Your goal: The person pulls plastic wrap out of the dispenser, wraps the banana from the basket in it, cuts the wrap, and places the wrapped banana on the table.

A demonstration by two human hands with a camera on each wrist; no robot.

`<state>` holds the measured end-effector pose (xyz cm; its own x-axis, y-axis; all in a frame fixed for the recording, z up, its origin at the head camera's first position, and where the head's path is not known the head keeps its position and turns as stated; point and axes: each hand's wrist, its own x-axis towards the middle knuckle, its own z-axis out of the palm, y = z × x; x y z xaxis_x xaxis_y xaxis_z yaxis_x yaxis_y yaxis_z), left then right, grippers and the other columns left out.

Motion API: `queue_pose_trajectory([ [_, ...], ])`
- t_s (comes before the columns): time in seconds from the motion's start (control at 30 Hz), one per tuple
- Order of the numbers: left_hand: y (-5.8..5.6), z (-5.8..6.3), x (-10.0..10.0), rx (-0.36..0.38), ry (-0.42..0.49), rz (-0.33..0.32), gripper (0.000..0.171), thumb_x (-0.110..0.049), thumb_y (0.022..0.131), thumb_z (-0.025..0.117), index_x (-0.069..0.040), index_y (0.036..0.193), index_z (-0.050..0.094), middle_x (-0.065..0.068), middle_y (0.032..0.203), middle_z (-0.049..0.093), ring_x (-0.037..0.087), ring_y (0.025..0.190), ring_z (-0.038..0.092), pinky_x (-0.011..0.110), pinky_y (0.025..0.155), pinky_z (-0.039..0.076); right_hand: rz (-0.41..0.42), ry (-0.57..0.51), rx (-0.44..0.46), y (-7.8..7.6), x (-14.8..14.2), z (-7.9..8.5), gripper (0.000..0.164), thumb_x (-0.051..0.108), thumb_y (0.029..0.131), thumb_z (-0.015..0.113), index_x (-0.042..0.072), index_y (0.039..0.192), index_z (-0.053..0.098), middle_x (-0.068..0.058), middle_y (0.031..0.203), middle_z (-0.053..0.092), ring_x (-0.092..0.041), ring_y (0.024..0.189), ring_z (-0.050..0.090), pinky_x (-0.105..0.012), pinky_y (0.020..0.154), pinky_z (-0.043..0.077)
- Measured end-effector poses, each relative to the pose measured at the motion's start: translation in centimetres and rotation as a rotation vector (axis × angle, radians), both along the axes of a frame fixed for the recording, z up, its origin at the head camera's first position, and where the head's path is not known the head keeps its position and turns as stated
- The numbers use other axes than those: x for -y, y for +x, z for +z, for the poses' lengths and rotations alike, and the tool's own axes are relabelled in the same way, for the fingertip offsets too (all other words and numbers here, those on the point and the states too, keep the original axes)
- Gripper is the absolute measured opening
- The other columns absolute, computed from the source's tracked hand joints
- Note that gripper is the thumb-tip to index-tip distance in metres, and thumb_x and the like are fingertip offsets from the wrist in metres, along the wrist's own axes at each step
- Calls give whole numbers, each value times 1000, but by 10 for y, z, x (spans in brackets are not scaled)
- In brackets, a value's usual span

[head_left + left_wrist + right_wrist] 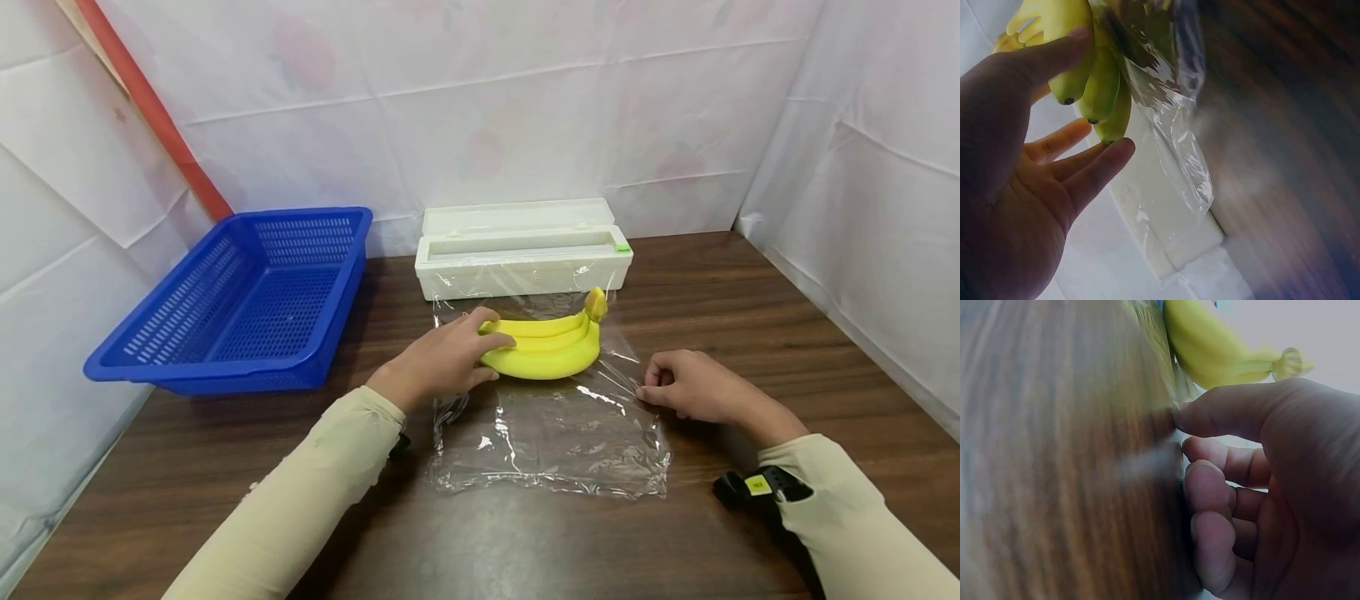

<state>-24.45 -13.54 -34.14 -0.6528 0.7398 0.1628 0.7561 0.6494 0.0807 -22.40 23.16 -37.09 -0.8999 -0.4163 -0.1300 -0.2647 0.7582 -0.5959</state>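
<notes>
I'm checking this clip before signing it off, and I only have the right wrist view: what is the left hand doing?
Observer: From the head view, the left hand holds the bananas at the end opposite the stem.
Operator: My view cuts off there. What stands just behind them?
Observer: A white box with its lid raised.
Operator: And what is to the left of that box?
Observer: A blue basket with slotted sides.
</notes>
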Motion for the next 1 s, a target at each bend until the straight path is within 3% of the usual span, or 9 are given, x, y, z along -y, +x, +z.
queue_pose_trajectory([
  [0.33,-1,-1,2,-11,-18,49,48,-40,93,72,-16,134,61,13,139,48,26,104,62,39,81,56,-2,-7,6,-1,0,1,19,24,92,72,12,82,60,2,68,57,-16,54,55,-32,48,47],
  [0.7,-3,-4,5,-32,44,25,44,-39,95,70,-13,129,65,15,137,52,28,108,63,41,91,53,-2,-8,-7,-1,-1,-2,19,24,92,72,13,82,60,2,67,57,-16,54,56,-32,47,47],
  [1.0,-2,-4,11,-90,80,24,43,-38,93,73,-13,127,66,12,136,54,24,101,64,37,85,55,-5,-11,-11,-1,-2,-2,19,23,91,72,13,81,60,2,67,57,-16,53,56,-31,47,47],
])
